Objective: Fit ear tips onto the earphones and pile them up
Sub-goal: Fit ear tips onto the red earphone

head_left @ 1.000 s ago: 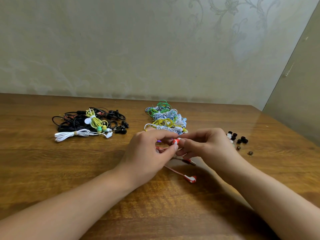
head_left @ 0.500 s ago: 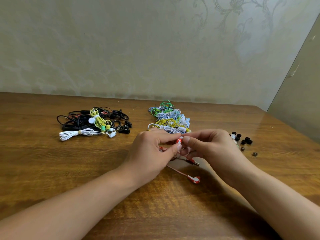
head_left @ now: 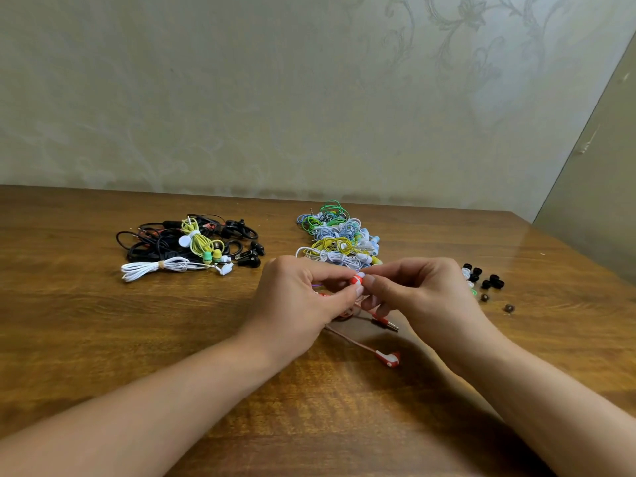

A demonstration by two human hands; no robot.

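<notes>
You are pinching a red-and-white earbud [head_left: 357,279] between the curled thumb and forefinger of your left hand [head_left: 303,297], just above the wooden table [head_left: 103,321], while your right hand [head_left: 416,294] is closing its fingertips on the bud's end; whether a tip is sitting under them cannot be told. Its twin bud [head_left: 390,359] and the jack plug [head_left: 387,323] are trailing on the red cable beneath your wrists. A hard push is risking the small piece popping out and rolling toward the loose ear tips [head_left: 481,278] or the table's right edge, which is lying near. The coloured pile [head_left: 339,241] is crowding your knuckles; the black pile [head_left: 192,244] is sitting well apart. Open wood is lying in front of you.
</notes>
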